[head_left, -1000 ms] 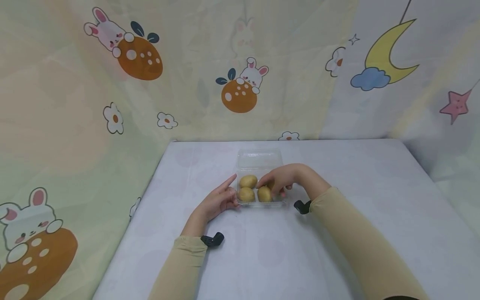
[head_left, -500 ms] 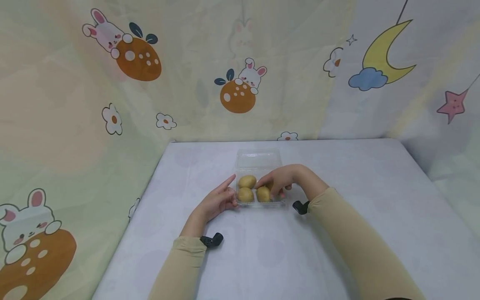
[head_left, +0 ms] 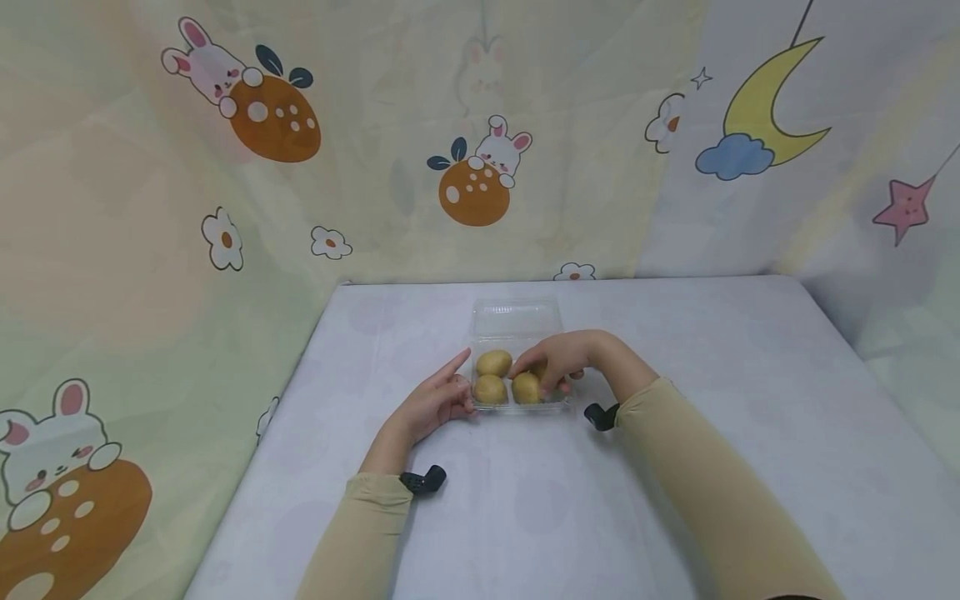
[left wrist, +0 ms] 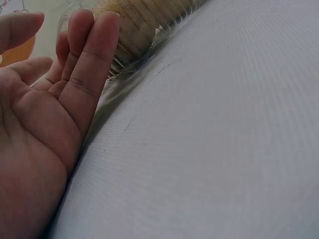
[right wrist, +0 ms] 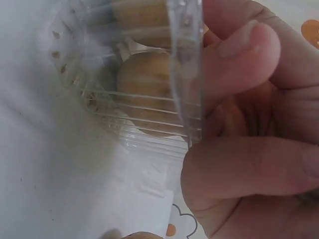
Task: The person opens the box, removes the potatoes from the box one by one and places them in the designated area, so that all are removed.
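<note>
An unlatched clear plastic clamshell box (head_left: pixel 517 407) holds several potatoes (head_left: pixel 491 390) in the head view. My left hand (head_left: pixel 435 407) lies at the box's left side, index finger extended toward its back corner and the other fingers bent loosely. In the left wrist view, its fingertips (left wrist: pixel 103 30) are against or very near the ribbed wall. My right hand (head_left: pixel 564 360) reaches down into the right half, fingers curled round a potato (head_left: pixel 537 368) at the back right, mostly hidden beneath it. A front-right potato (head_left: pixel 527 388) sits just below that hand.
The lid (head_left: pixel 517 318) lies folded back behind the box. A white cloth (head_left: pixel 525 500) covers the table. Printed fabric (head_left: pixel 390 167) with rabbits and flowers hangs behind and at the sides. A black camera sits on each wrist.
Both hands stay almost where they were, with the potatoes and box in the same arrangement. The head view has shifted slightly.
</note>
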Available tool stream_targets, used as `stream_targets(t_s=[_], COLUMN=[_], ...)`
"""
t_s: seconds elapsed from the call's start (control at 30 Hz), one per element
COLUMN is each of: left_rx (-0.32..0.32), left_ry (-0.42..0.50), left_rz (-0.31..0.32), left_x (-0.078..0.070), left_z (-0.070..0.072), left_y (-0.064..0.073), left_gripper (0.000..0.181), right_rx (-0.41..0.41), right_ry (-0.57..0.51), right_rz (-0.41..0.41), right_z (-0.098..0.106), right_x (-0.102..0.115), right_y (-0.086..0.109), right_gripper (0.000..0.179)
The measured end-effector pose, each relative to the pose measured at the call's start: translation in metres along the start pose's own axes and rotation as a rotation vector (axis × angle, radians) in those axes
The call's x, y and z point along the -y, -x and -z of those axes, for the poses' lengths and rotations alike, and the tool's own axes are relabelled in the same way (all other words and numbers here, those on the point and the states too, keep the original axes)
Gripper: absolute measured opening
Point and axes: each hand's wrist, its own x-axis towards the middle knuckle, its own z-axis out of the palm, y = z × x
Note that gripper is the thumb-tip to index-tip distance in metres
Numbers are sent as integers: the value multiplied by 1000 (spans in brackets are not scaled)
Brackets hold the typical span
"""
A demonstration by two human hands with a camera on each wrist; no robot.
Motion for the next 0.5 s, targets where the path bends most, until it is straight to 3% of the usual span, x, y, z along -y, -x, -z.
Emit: stream_targets(t_s=[0.5], left_rx=[10], left_ry=[-8], left_rz=[8], left_x=[4], left_z=[3], left_y=[-3], left_gripper=[71], right_rx=[-6], right_ry=[-36], right_rz=[68], right_z=[0], right_x=[-5], right_y=[2], right_gripper=[57])
